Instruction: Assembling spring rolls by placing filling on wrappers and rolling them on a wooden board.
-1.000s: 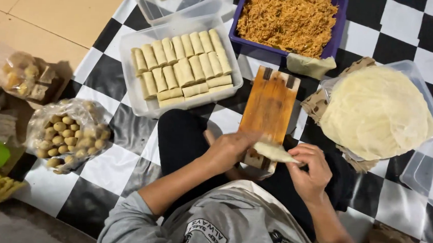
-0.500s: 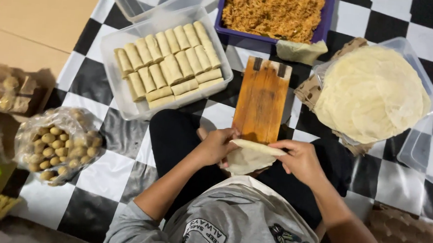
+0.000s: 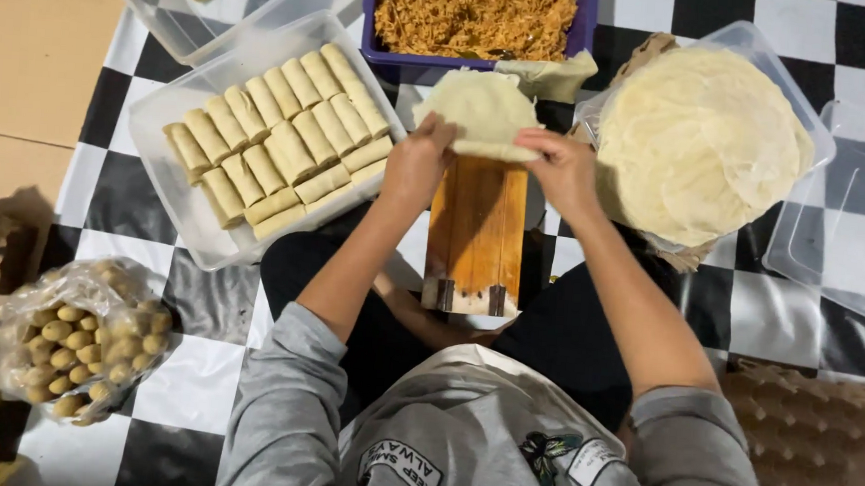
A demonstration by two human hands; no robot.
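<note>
A: Where is the wrapper?
B: The round wrapper [image 3: 481,111] is pinched at its near edge by the left hand [image 3: 419,162] and right hand [image 3: 557,171], spread over the far end of the wooden board [image 3: 475,231].
A: Progress?
B: Left of the fingers, a tray [image 3: 158,156] of finished rolls [image 3: 279,139]; beyond them noodle filling [image 3: 477,11]; right, a wrapper stack [image 3: 699,139]. This wrapper looks unfilled.

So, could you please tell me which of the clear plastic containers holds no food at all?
The clear container at the far right edge; the others hold rolls or the stack of round wrappers.
</note>
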